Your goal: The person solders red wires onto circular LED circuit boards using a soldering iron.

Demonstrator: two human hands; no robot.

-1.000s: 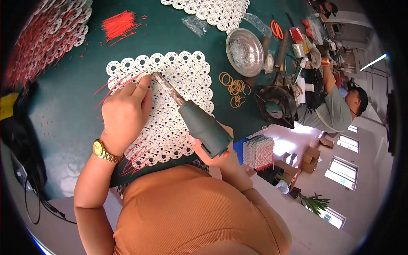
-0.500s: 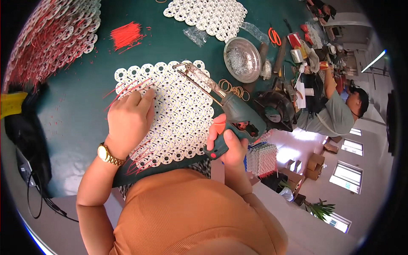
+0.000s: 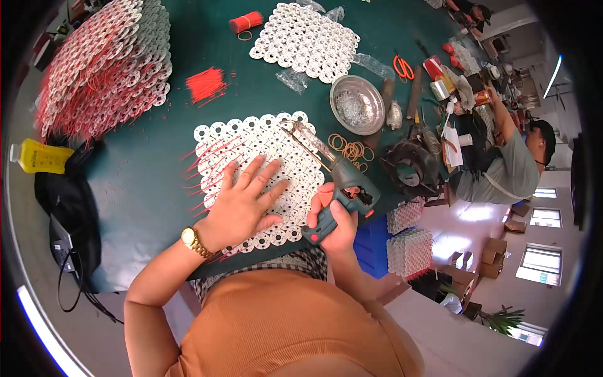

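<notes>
We see the left hand [image 3: 246, 196] lying flat, fingers spread, on a mat of white rings [image 3: 251, 154] laced with red ties, which rests on the green table [image 3: 144, 182] right before the person. The right hand [image 3: 333, 220] is closed around the grip of a green power tool [image 3: 342, 195], whose long metal tip rests on the mat's right part. Near it lie rubber bands [image 3: 352, 149] and a metal bowl [image 3: 357, 103]. A stack of similar mats [image 3: 103, 63] sits far left; another person [image 3: 509, 163] works at the right.
</notes>
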